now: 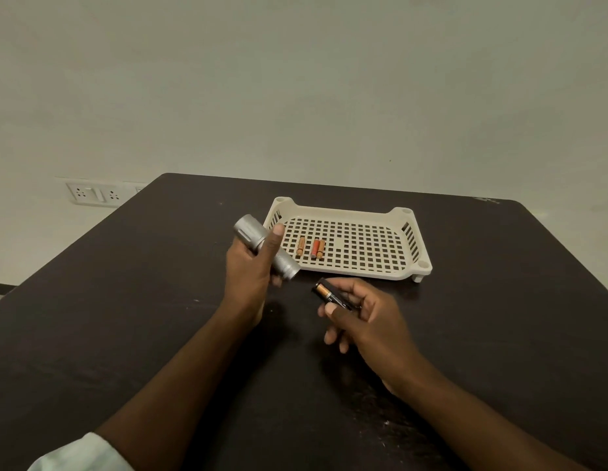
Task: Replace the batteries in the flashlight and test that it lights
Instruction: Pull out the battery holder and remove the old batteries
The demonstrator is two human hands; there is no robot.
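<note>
My left hand (pixel 253 270) grips a silver flashlight (pixel 251 232) around its middle, above the dark table. The wide head points up and left, and the tail end points down and right toward my other hand. My right hand (pixel 363 314) pinches a black battery holder (pixel 331 295) with copper-topped batteries in it, a short way right of the flashlight's tail. Three orange batteries (pixel 312 248) lie loose in the cream perforated tray (pixel 363 219) behind both hands.
The dark table (pixel 125 300) spreads wide on both sides, with its far edge near the wall. A wall socket panel (pixel 95 193) sits low on the wall at the left. A pale sleeve (pixel 78 453) shows at the bottom left.
</note>
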